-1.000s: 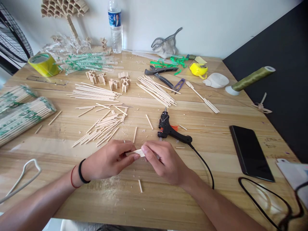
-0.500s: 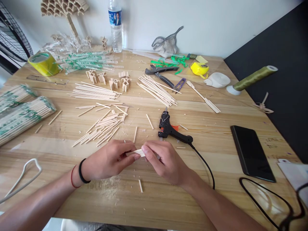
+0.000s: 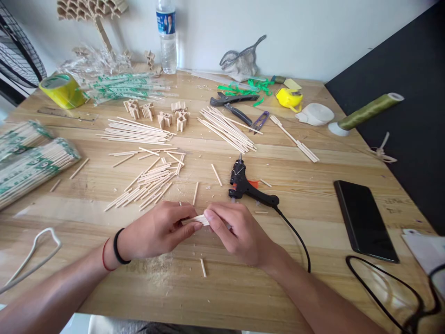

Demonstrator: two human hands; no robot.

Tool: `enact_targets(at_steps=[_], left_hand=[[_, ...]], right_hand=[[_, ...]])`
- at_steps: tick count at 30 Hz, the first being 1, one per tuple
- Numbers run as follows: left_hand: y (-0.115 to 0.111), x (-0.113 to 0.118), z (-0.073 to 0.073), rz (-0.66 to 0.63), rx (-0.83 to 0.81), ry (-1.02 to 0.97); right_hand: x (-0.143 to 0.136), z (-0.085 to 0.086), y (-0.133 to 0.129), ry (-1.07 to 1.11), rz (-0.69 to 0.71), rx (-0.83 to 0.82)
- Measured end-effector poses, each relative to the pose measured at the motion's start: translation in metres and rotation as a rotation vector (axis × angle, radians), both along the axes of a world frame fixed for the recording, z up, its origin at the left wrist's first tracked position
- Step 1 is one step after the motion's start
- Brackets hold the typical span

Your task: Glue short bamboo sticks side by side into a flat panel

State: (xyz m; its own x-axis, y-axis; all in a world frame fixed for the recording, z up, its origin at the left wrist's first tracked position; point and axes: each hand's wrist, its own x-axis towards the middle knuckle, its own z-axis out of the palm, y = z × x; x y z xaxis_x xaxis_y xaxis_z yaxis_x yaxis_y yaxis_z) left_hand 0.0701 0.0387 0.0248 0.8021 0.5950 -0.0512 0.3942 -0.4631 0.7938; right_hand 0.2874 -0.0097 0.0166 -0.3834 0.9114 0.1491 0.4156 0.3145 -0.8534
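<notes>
A small bundle of short wooden sticks (image 3: 196,220) is pinched between my two hands above the table. My left hand (image 3: 163,229) closes on its left end, thumb in front and fingers behind. At the other end, my right hand (image 3: 239,232) grips it between thumb and fingers; part of the bundle is hidden there. Just beyond my right hand lies a black glue gun (image 3: 243,183), nozzle pointing away. Past my left hand is a loose pile of cut sticks (image 3: 149,183). One short stick (image 3: 203,267) lies on the near side of my hands.
Longer sticks (image 3: 227,130) lie farther back, beside glued stick pieces (image 3: 165,119). Pliers (image 3: 232,104), a yellow tape measure (image 3: 289,99) and a water bottle (image 3: 168,46) stand toward the wall. At right are a black phone (image 3: 365,220) and cables; packaged sticks (image 3: 38,167) lie left.
</notes>
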Motion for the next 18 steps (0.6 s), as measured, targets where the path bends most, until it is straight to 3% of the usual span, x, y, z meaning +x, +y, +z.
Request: enact_targets(at_steps=[18], left_hand=[[-0.0007, -0.0001, 0.0003, -0.010, 0.013, -0.005]], right_hand=[[0.0002, 0.0007, 0.0014, 0.001, 0.008, -0.013]])
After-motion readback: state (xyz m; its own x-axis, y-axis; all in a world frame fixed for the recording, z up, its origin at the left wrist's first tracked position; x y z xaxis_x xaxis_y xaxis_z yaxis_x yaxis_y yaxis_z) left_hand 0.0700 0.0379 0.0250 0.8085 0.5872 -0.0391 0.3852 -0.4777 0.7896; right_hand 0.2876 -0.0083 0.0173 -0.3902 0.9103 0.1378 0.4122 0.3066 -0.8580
